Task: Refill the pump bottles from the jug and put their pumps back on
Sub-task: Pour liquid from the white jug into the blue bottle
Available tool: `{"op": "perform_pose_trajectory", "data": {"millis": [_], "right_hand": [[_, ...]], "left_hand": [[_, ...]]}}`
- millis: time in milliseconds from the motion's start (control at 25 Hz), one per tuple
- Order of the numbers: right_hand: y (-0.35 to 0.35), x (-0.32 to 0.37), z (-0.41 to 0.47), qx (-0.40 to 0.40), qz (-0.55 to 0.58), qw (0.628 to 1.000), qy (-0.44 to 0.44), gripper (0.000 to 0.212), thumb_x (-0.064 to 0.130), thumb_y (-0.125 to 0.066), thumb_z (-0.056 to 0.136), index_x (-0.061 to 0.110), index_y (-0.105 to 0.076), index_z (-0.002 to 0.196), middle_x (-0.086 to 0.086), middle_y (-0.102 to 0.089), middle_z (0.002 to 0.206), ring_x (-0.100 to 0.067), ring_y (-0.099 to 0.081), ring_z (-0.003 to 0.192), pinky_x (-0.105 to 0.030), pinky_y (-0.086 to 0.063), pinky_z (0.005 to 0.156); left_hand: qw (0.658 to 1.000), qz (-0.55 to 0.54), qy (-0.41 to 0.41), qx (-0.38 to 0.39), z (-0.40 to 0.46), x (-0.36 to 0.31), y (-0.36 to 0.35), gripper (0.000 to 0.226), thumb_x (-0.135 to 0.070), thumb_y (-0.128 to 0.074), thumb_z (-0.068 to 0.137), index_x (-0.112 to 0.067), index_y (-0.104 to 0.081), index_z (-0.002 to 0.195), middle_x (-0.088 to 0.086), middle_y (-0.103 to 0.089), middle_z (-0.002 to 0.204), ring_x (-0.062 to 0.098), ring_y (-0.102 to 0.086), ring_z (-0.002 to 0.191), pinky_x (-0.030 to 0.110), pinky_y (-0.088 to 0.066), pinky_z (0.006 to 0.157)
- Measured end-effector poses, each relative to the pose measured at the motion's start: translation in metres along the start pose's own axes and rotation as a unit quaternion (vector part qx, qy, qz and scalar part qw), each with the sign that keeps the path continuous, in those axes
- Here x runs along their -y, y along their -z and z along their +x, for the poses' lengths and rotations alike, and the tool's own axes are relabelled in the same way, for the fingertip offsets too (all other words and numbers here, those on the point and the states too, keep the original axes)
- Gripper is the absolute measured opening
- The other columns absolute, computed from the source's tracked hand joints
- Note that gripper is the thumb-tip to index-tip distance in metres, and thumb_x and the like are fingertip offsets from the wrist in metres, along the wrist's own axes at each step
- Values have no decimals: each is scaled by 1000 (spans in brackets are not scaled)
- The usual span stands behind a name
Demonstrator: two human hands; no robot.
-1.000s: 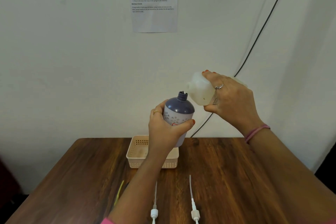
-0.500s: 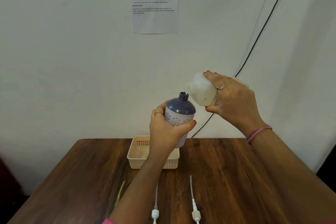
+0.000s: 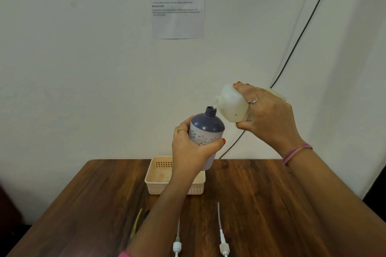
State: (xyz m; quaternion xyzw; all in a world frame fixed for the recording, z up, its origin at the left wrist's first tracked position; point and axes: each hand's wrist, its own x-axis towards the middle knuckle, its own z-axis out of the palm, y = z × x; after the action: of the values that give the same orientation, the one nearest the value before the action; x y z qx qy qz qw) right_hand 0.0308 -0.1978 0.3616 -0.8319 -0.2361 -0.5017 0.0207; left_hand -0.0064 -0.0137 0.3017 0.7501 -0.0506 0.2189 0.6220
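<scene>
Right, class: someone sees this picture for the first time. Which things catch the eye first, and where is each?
In the middle, held above the table, the left hand grips an open purple-topped pump bottle while the right hand tilts a translucent jug, spout at the bottle's mouth. Below, a cream basket sits on the wooden table, with two white pumps lying near the front edge.

I see a cream perforated basket (image 3: 155,181) on the dark wooden tabletop (image 3: 83,204) near the wall, a printed sheet (image 3: 177,21) taped above, and a black cable (image 3: 300,35) running diagonally down the wall.
</scene>
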Motion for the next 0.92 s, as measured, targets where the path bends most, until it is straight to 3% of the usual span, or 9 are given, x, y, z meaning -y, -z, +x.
{"op": "perform_pose_trajectory", "data": {"millis": [920], "right_hand": [[-3, -4, 1, 8, 3, 1000, 9, 83, 26, -87, 57, 10, -53, 132, -8, -63, 125, -26, -63, 109, -37, -51, 87]], "left_hand": [[1000, 10, -1, -5, 1, 0, -2, 76, -30, -87, 60, -38, -39, 118, -9, -51, 115, 4, -53, 97, 7, -44, 61]]}}
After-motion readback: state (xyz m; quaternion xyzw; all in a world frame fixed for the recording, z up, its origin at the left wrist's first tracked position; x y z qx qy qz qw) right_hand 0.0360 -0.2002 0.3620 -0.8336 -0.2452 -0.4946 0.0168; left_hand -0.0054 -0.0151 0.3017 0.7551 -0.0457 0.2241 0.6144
